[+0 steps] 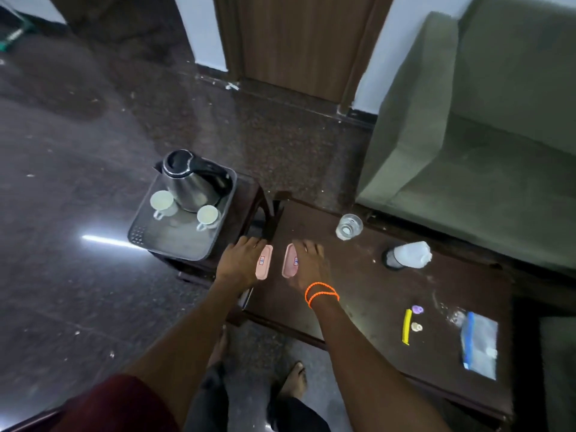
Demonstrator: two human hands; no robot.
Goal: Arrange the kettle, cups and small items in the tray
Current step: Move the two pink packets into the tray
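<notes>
Dark wooden table (358,275) is seen beside a small stand bearing the grey tray (174,244), where kettle (190,182) and two cups are already placed. One pink sachet (264,262) is pinched by the left hand (240,263), another pink sachet (290,264) by the right hand (311,266). Both long axes are pointed to 12 o'clock; the tray is found at 10 o'clock, nearer the left hand.

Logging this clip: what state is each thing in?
kettle: upright in tray
two cups: upright in tray
left hand: holds pink item
right hand: holds second pink item
glass: upright on table
bottle: lying down
</notes>
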